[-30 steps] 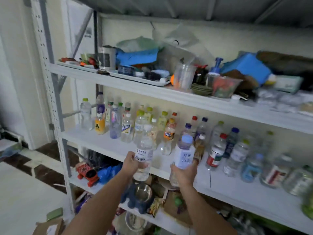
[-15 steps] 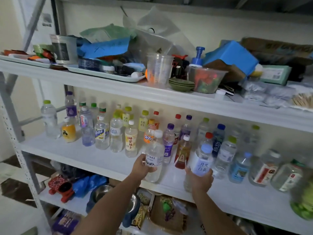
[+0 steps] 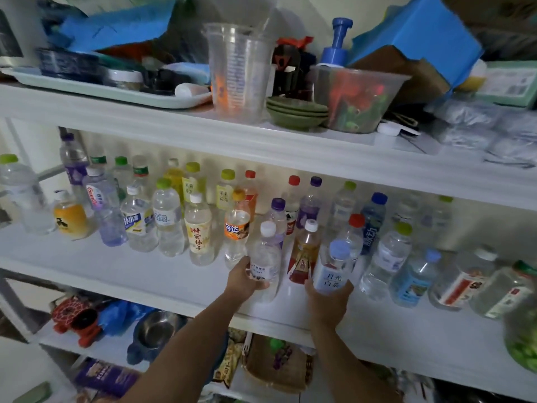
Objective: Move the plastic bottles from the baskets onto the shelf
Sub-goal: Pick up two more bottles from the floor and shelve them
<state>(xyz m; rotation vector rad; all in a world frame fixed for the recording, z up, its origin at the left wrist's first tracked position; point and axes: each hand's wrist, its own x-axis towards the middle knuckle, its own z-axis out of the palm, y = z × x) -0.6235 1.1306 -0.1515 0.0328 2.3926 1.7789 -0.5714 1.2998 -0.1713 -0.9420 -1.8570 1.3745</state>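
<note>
The person holds 2 plastic bottles at the front of the middle shelf (image 3: 116, 271), 1 in each hand. The left hand (image 3: 244, 279) grips the clear bottle with the white cap (image 3: 266, 257) around its lower part, with the thumb on the side facing the camera and the fingers curled behind the label. This bottle is upright, just in front of the orange-label bottle (image 3: 236, 231) and beside the amber bottle (image 3: 305, 257). Its base is very close to the shelf board, but I cannot tell if it already stands on it.

The right hand (image 3: 328, 298) holds the bottle with the pale blue cap (image 3: 334, 271) from below and around its lower part. This bottle has a white label with blue characters and leans a little toward the camera. Its bottom is hidden by the hand.

Behind both bottles, many other bottles stand in rows on the same shelf, with green, red, purple and blue caps.

On the upper shelf (image 3: 261, 146) there are a clear measuring cup (image 3: 236, 71), a stack of green plates (image 3: 296, 112), a blue pump bottle (image 3: 337, 45) and a pale tray (image 3: 101, 91). On the lower shelf, a metal bowl (image 3: 157, 330) lies near a red toy (image 3: 75, 318).
</note>
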